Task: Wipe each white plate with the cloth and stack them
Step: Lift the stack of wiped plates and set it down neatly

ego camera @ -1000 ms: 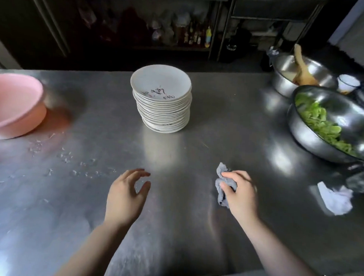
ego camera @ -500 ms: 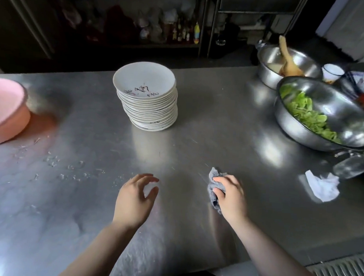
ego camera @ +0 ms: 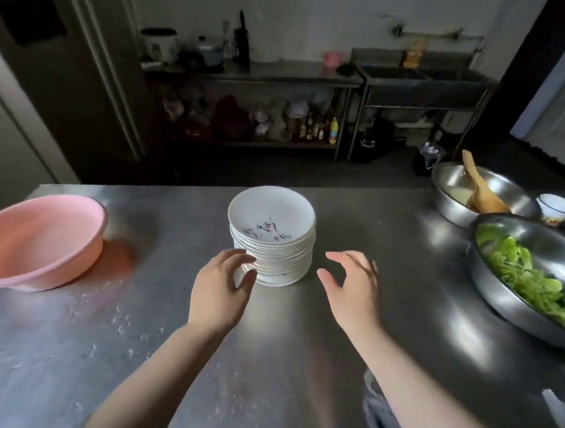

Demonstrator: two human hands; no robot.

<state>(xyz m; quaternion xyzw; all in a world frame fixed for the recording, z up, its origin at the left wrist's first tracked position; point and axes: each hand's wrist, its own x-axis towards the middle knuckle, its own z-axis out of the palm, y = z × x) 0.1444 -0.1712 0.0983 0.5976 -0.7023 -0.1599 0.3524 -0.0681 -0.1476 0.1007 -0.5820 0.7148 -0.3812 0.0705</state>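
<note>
Left hand (ego camera: 219, 288) at the near left flank of the stack (ego camera: 272, 239), fingers loosely spread, fingertips (ego camera: 246, 260) touching or all but touching the plate edges about midway up; thumb low by the base. No firm grasp shows: fingers not wrapped round anything. Right hand (ego camera: 352, 285) released, fingers spread and half curled, holding nothing, standing just beside the stack's right flank but apart from it, a strip of bare table (ego camera: 301, 358) between. So the stack sits straight ahead, between the two hands, left hand nearer. Its axis is upright, a tall pile of shallow white plates, the rims a little uneven; top plate (ego camera: 271, 213) face up with dark lettering on its near side. Judgement: the next move turns on closing the right hand in level with the left, to bracket the pile, or on lifting off the top plate alone; a one-sided push from the left could shear the pile toward the right. Cloth (ego camera: 375, 406) lies well back near the table's front edge, under the right forearm; part hidden, so its full lie is unclear. Outward: pink basin (ego camera: 40, 237) far left, water drops near it; steel bowl of greens (ego camera: 526, 270) far right, second bowl with a wooden spoon (ego camera: 480, 192) behind it.
</note>
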